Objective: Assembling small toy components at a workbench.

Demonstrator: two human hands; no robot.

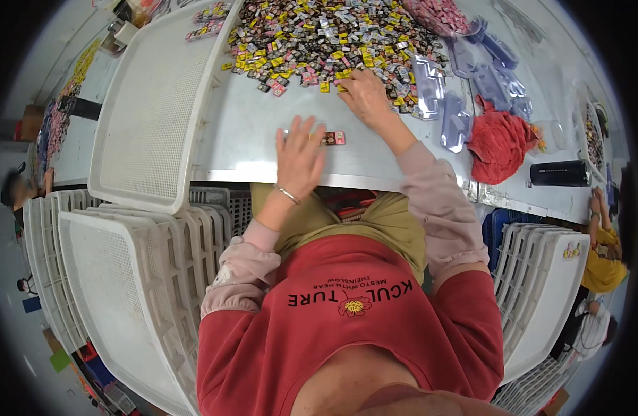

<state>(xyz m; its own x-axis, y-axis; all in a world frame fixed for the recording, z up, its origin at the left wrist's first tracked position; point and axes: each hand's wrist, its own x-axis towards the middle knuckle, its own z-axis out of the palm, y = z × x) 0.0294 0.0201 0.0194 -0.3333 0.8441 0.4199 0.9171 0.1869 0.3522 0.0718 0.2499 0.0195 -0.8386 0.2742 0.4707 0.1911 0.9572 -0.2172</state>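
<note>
A big heap of small printed pieces (312, 41) in yellow, black and pink covers the far middle of the metal table (242, 132). My right hand (367, 100) is at the heap's near edge, its fingertips closed on a small yellow piece (339, 88). Closer to me, my left hand (299, 156) has its fingers stretched out and apart over a short row of small pieces (334, 137). That row's left part is hidden under the fingers. A lone yellow piece (324, 87) lies left of my right fingertips.
A large white mesh tray (149, 111) stands at the table's left, with packed strips (206, 29) on it. To the right are clear plastic blister trays (456, 123), a red cloth (499, 142) and a black cylinder (559, 173). Stacked white trays (100, 277) flank me. Another person (603, 260) is at far right.
</note>
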